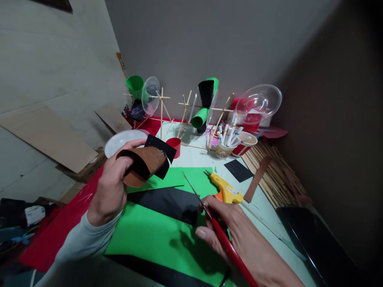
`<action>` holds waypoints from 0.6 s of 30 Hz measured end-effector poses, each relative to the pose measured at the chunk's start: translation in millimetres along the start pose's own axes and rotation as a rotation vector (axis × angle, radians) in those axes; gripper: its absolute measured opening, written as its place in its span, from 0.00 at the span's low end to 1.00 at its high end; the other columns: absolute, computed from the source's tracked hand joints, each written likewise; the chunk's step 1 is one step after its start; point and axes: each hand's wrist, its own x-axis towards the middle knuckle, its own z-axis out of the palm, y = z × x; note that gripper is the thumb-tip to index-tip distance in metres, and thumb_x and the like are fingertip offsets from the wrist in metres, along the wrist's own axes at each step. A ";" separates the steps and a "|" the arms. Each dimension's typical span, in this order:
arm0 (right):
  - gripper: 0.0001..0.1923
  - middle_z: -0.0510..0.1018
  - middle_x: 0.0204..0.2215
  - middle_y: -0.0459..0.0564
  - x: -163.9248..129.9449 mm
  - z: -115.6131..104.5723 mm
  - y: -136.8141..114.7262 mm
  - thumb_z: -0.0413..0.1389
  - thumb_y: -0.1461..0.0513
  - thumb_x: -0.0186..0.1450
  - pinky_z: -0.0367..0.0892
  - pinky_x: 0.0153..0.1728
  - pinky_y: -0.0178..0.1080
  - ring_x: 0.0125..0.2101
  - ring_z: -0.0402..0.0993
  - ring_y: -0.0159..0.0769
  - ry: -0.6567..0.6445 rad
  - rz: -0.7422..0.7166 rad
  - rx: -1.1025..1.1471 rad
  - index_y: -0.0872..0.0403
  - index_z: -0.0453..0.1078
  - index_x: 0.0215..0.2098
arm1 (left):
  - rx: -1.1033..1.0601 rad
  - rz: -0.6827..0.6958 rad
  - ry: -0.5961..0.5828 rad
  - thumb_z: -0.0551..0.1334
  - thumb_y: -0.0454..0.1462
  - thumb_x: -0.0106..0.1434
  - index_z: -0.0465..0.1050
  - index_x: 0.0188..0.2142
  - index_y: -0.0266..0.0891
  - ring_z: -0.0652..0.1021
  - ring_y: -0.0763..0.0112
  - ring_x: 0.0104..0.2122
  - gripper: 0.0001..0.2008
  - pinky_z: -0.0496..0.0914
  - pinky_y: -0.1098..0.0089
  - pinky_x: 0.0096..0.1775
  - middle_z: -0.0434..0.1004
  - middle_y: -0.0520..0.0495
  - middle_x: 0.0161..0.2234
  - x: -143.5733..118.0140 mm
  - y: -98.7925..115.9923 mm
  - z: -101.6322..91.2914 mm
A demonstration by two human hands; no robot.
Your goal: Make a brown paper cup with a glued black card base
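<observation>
Over the middle of the worktop (269,207), the person's left hand (109,191) is raised and clenched around a curled piece of brown sheet (145,165), thumb on top and fingers wrapped under it; a black piece (163,149) is stuck to the far side of the brown one and juts out past it. Lower and nearer, the right hand (236,235) grasps a pair of red-handled scissors (209,215), whose thin blades point up and away, closed or nearly so, above the sheets below. Under both hands lies a large green sheet (149,235) with a black strip (167,201) across it, and a red sheet (60,227) spreads out to the left. Just beyond the right hand rests a yellow glue gun (226,190). Farther back stand a small red cup (174,145), a paper cup of markers (226,145), and a frame of wooden sticks (163,113) carrying green and black cups. Along the right edge lies a bundle of bamboo skewers (275,175).
</observation>
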 end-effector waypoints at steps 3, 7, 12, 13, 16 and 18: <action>0.14 0.75 0.30 0.44 -3.4 -3.1 -2.7 0.56 0.48 0.69 0.67 0.31 0.40 0.31 0.74 0.40 0.000 -0.040 0.032 0.49 0.64 0.36 | 0.003 -0.090 -0.044 0.55 0.31 0.65 0.76 0.31 0.39 0.82 0.64 0.47 0.11 0.76 0.70 0.43 0.85 0.48 0.46 -0.6 9.5 5.2; 0.13 0.74 0.30 0.42 -6.7 -2.6 -5.9 0.58 0.50 0.70 0.67 0.33 0.38 0.31 0.73 0.38 -0.044 -0.045 0.069 0.49 0.65 0.37 | -0.014 -0.142 -0.083 0.54 0.31 0.64 0.74 0.28 0.42 0.80 0.62 0.52 0.13 0.77 0.71 0.39 0.85 0.50 0.45 -7.9 23.7 12.4; 0.14 0.71 0.27 0.41 -4.9 -1.8 -7.5 0.58 0.50 0.70 0.65 0.31 0.37 0.28 0.70 0.36 -0.007 0.018 0.100 0.49 0.64 0.34 | 0.011 -0.043 -0.089 0.62 0.31 0.60 0.80 0.29 0.43 0.80 0.58 0.52 0.09 0.80 0.68 0.43 0.84 0.53 0.50 -22.1 23.4 14.3; 0.13 0.71 0.27 0.41 -3.6 -2.1 -7.1 0.58 0.51 0.70 0.64 0.30 0.37 0.28 0.70 0.36 -0.004 0.020 0.102 0.49 0.64 0.34 | 0.004 -0.013 -0.092 0.63 0.31 0.59 0.82 0.33 0.43 0.80 0.58 0.52 0.08 0.80 0.68 0.44 0.84 0.53 0.51 -24.9 21.7 13.3; 0.12 0.72 0.26 0.42 0.2 -3.0 -5.1 0.58 0.53 0.70 0.63 0.28 0.38 0.27 0.71 0.37 -0.026 0.003 0.104 0.49 0.65 0.34 | 0.017 -0.052 -0.191 0.65 0.35 0.58 0.84 0.39 0.43 0.79 0.56 0.54 0.11 0.80 0.70 0.45 0.81 0.52 0.56 -30.1 17.5 7.8; 0.11 0.73 0.26 0.42 1.6 -2.7 -3.9 0.58 0.54 0.69 0.63 0.28 0.38 0.27 0.71 0.37 -0.016 0.013 0.090 0.49 0.65 0.34 | 0.095 -0.089 -0.257 0.66 0.39 0.57 0.85 0.41 0.43 0.77 0.56 0.58 0.13 0.77 0.73 0.51 0.78 0.52 0.60 -30.0 17.1 3.8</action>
